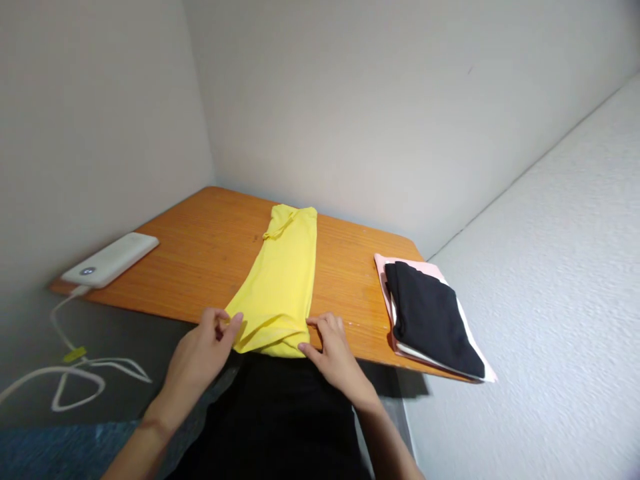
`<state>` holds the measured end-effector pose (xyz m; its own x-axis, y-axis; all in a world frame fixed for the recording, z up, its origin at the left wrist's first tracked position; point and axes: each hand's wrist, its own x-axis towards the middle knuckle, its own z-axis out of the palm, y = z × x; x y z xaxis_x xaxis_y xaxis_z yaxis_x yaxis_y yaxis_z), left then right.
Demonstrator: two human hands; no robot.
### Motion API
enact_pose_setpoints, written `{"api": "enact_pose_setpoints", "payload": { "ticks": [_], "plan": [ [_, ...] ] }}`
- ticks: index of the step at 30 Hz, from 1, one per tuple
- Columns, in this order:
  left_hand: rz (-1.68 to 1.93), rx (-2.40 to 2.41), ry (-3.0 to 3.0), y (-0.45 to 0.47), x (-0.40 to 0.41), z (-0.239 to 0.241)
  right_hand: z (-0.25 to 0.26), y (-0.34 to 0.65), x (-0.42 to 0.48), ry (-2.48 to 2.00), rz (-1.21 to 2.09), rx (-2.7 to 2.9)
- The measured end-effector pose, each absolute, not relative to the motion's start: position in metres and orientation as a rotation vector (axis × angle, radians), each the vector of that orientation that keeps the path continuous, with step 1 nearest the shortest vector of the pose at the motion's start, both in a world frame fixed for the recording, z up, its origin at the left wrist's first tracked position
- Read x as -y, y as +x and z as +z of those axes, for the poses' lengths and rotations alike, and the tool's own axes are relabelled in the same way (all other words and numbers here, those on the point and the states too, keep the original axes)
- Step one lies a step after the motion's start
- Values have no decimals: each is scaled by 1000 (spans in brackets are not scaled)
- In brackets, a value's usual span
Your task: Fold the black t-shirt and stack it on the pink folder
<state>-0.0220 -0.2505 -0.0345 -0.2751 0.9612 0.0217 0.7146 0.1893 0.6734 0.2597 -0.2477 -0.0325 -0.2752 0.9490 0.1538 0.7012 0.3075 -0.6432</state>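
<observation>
A yellow cloth garment lies in a long folded strip across the table, narrow at the far end and wider near me. Its near end is bunched and slightly lifted at the table's front edge. My left hand pinches the near left corner between thumb and curled fingers. On the opposite side, my right hand has thumb and forefinger on the near right edge of the cloth, gripping it. The exact kind of garment cannot be made out in its folded state.
A folded black garment rests on white and pink folded cloth at the right of the wooden table. At the left edge sits a white power bank, its white cable hanging down. Walls stand behind and beside the table.
</observation>
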Motion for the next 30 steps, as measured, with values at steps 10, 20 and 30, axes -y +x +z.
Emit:
{"api": "enact_pose_setpoints", "payload": {
  "ticks": [10,20,30],
  "plan": [
    [1216,-1512,1184,-29,241,-18,-16,247,264,-1244,402,1994],
    [1102,-1645,1262,-63,270,-98,-77,230,318,-1195,-107,2245],
    [967,-1511,1331,-63,264,-88,-115,249,327,-1294,387,1959]
  ]
}}
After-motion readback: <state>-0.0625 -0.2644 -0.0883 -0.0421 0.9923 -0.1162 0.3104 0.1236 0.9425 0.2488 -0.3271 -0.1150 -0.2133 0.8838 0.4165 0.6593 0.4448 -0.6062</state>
